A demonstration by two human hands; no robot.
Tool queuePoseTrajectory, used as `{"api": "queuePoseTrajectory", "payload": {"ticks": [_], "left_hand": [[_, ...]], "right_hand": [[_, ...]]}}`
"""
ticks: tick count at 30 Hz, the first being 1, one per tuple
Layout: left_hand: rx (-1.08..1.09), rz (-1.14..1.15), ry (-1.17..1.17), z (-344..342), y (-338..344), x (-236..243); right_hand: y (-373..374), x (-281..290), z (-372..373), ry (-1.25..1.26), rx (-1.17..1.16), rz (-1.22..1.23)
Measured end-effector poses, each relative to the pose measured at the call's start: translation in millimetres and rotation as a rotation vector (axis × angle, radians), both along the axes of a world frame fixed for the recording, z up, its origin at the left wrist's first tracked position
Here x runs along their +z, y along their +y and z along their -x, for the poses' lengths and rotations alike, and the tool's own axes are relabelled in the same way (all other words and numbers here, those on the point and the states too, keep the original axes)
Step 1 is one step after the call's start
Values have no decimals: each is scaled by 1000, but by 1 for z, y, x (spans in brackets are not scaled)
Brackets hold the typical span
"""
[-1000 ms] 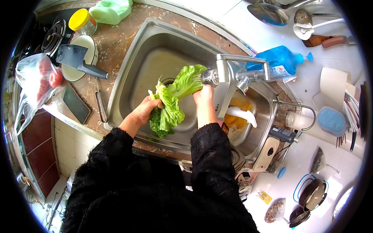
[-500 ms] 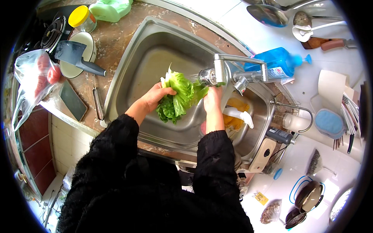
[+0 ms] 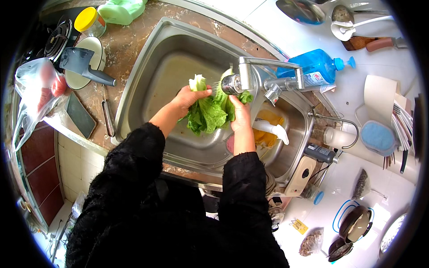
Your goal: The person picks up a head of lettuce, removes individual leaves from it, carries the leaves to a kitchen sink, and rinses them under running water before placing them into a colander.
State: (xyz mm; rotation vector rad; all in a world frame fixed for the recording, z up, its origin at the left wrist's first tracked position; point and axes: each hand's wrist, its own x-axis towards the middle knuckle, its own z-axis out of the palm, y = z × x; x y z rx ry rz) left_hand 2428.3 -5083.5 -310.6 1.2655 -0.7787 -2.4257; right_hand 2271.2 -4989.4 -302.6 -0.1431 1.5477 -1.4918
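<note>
Green lettuce leaves [image 3: 206, 115] hang between my hands over the large basin of the steel sink [image 3: 154, 67]. My left hand [image 3: 185, 99] is closed round the pale stem end of one bunch, its thumb lying across the top. On the other side, my right hand [image 3: 241, 115] grips more of the leaves with its thumb up, just below the tap's spray head [image 3: 231, 84]. Water sprays from this head onto the lettuce. The leaves cover some of the fingers of both hands.
The metal tap [image 3: 272, 67] reaches in from the right, with a blue pump bottle [image 3: 315, 67] behind it. A yellow item [image 3: 271, 121] lies in the small basin. Left on the counter are a cleaver [image 3: 82, 64] on a bowl, a sharpening stone [image 3: 80, 115] and a peeler [image 3: 108, 118].
My right hand has turned and now shows its thumb against the leaves. The lettuce has spread apart between both hands, under the spray head.
</note>
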Motion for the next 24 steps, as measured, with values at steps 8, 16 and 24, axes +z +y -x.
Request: {"api": "queuePoseTrajectory", "payload": {"ticks": [8,16,24], "left_hand": [[31,-12,-59,-22,-2,-15],[-37,-13,127,-13,15,1],[75,-171,-3,4,19,22]], "right_hand": [[-1,-5,3,-167,-40,136],[-15,-4,-38,306,89,85],[-4,6,-55,-23,49,50]]}}
